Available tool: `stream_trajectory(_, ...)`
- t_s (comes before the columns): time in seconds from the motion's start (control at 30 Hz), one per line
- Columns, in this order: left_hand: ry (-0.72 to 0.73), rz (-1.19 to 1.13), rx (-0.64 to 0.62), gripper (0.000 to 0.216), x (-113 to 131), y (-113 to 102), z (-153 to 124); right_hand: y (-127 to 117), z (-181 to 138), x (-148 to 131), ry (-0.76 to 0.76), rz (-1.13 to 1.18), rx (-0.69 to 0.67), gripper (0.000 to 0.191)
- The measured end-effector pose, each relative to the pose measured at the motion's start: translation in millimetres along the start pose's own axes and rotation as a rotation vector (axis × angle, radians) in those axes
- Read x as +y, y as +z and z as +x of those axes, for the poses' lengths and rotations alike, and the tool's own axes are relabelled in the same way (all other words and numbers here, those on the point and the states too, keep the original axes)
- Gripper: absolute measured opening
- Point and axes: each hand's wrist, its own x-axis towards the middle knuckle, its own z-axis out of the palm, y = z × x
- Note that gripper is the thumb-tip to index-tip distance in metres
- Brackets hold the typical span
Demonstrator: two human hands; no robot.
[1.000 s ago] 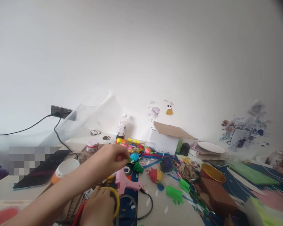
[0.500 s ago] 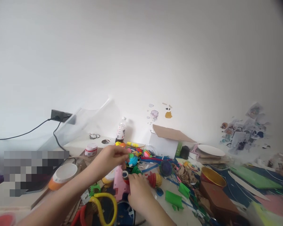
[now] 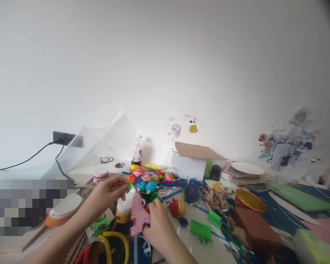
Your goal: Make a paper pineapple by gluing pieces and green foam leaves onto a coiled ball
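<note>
My right hand point(image 3: 158, 224) is wrapped round a pink glue gun point(image 3: 139, 215), whose nozzle points up and away. My left hand point(image 3: 107, 191) is raised just left of the nozzle, its fingers pinched on a small green piece point(image 3: 130, 186). Just beyond both hands lies a cluster of colourful paper coils point(image 3: 144, 180). A white glue bottle with a yellow base point(image 3: 124, 210) stands between my hands. Yellow-handled scissors point(image 3: 112, 244) lie under my left forearm.
A red-and-yellow coil point(image 3: 177, 208), a purple coil point(image 3: 191, 192), green paper scraps point(image 3: 200, 229), a gold bowl point(image 3: 249, 202) and a brown box point(image 3: 257, 231) lie to the right. A white cup point(image 3: 62, 211), small jar point(image 3: 100, 175), bottle point(image 3: 137, 150) and open cardboard box point(image 3: 192, 160) stand behind.
My right hand left the scissors, reached forward and lifted the pink glue gun. My left hand drew back from the blue coil with a green piece. The view shifted slightly.
</note>
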Motion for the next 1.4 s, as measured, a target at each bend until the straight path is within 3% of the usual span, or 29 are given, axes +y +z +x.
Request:
stream_trajectory(0.27,-0.008,0.015,0.127,0.031,-23,2,5,5,-1,6,0.02,0.071,0.086,0.019)
stream_trajectory(0.47,0.034,0.071,0.165,0.023,-28,23,-5,6,-1,7,-0.003,0.276,0.154,0.015)
stream_trajectory(0.67,0.036,0.15,0.196,0.019,-41,35,-7,0,6,10,0.16,0.81,0.201,0.007)
stream_trajectory(0.73,0.035,0.164,0.212,0.018,-46,37,-7,-2,8,12,0.219,0.892,0.19,0.008)
stream_trajectory(0.93,0.023,0.155,0.179,0.017,-54,46,-9,-9,6,10,0.231,1.114,0.142,0.031)
stream_trajectory(1.1,0.04,0.156,0.084,0.014,-57,47,-10,-8,6,5,0.288,1.45,0.16,0.034)
stream_trajectory(1.4,0.037,0.192,0.141,0.014,-67,44,-5,-5,6,3,0.285,1.338,0.189,0.041)
